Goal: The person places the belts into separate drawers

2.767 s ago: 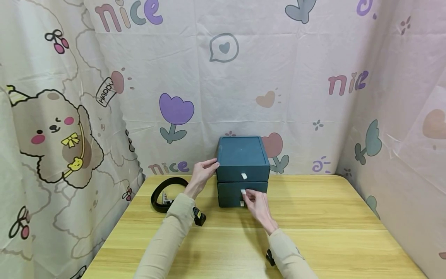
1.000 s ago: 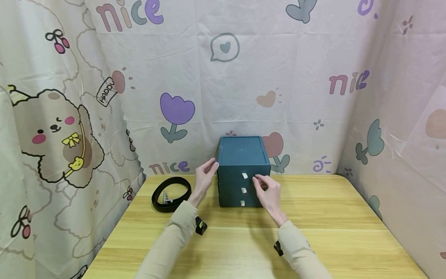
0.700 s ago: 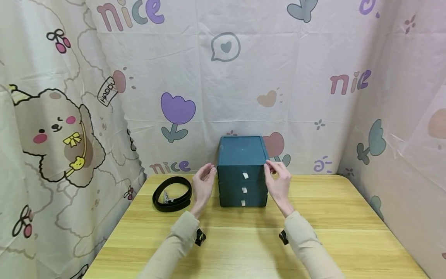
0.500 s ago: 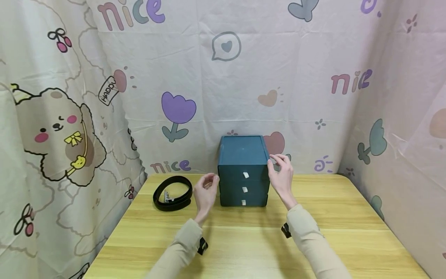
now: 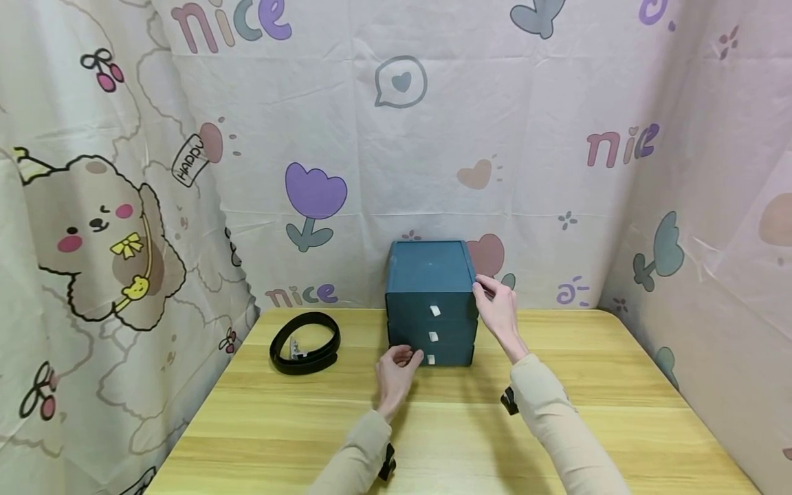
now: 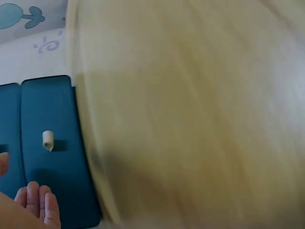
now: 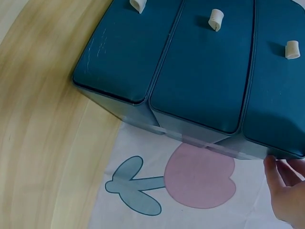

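A dark teal box of stacked drawers stands at the back of the table, with three white pull tabs down its front. My left hand is by the left part of the bottom drawer, its thumb just left of the bottom tab. In the left wrist view its fingers lie close before a drawer front, apart from the tab. My right hand touches the box's upper right edge with its fingertips; the right wrist view shows it beside the top drawer.
A coiled black belt with a metal buckle lies on the wooden table, left of the box. A patterned cloth hangs behind and at both sides. Small black wrist cameras sit under the sleeves.
My right hand has let go of the middle tab and moved up to the box's right edge. My left hand has dropped from the upper left edge to the bottom drawer.
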{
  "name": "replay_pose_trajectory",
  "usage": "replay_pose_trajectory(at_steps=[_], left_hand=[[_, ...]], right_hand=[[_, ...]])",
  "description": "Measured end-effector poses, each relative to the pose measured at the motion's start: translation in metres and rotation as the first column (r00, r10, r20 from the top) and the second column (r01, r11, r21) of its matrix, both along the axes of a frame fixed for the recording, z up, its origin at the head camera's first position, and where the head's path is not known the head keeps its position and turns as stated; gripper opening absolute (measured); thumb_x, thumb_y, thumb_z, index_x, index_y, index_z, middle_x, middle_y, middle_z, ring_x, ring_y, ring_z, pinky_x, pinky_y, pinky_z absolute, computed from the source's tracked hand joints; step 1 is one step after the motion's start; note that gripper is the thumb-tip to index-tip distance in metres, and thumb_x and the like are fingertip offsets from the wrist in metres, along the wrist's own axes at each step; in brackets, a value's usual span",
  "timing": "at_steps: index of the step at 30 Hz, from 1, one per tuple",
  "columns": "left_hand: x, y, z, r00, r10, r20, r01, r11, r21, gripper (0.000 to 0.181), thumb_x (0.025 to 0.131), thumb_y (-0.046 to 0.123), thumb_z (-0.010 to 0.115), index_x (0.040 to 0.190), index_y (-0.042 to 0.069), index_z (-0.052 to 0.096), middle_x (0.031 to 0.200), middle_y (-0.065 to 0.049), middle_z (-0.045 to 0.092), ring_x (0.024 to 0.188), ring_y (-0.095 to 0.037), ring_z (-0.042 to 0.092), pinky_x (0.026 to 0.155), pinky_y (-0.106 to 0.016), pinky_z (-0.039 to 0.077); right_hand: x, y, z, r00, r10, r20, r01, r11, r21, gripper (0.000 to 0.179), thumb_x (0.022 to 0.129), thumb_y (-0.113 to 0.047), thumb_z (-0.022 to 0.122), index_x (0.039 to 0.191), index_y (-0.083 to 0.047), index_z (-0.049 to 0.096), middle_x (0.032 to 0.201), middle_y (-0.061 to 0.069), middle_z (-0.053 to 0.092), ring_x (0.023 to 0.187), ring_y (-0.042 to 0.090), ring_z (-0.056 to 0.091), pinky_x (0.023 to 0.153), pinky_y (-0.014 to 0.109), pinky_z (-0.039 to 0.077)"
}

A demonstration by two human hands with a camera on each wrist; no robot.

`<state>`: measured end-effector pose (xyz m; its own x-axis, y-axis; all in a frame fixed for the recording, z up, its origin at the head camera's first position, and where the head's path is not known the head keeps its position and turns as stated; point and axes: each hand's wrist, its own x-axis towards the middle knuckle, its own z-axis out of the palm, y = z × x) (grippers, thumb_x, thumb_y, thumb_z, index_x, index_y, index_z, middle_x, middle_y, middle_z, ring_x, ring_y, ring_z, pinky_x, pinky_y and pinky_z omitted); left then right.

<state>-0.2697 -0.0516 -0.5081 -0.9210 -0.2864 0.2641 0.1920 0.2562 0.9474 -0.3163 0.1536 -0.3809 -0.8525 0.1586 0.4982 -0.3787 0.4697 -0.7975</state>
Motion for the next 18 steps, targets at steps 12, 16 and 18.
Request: replay_pose_trajectory(at_steps=[12,16,18], left_hand=[[-0.002,0.021,-0.015,0.993,-0.033,0.111,0.047,0.991,-0.127,0.034,0.08,0.025,0.084,0.101,-0.001,0.075,0.091,-0.013,0.077,0.083,-0.023,0.07,0.075,-0.036,0.059],[-0.005,0.024,-0.016,0.994,-0.029,0.109,0.044,0.988,-0.146,0.03,0.077,0.022,0.086,0.095,0.001,0.077,0.086,-0.011,0.077,0.081,-0.022,0.069,0.073,-0.034,0.059],[-0.006,0.026,-0.016,0.993,-0.022,0.113,0.039,0.988,-0.151,0.026,0.076,0.021,0.086,0.092,0.002,0.078,0.083,-0.009,0.077,0.079,-0.02,0.069,0.071,-0.033,0.058]], right_hand=[[0.001,0.004,0.002,1.0,0.015,0.022,-0.016,0.999,0.033,0.034,0.098,-0.016,0.061,0.128,-0.001,0.069,0.128,0.022,0.069,0.114,0.033,0.07,0.098,0.044,0.056],[0.002,0.004,0.003,0.999,0.025,0.027,-0.026,0.999,0.034,0.034,0.099,-0.015,0.061,0.129,0.0,0.068,0.128,0.023,0.068,0.114,0.034,0.07,0.098,0.045,0.056],[0.002,0.003,0.004,0.999,0.026,0.031,-0.027,0.999,0.036,0.034,0.099,-0.015,0.061,0.129,0.0,0.068,0.128,0.022,0.068,0.114,0.034,0.07,0.098,0.044,0.057]])
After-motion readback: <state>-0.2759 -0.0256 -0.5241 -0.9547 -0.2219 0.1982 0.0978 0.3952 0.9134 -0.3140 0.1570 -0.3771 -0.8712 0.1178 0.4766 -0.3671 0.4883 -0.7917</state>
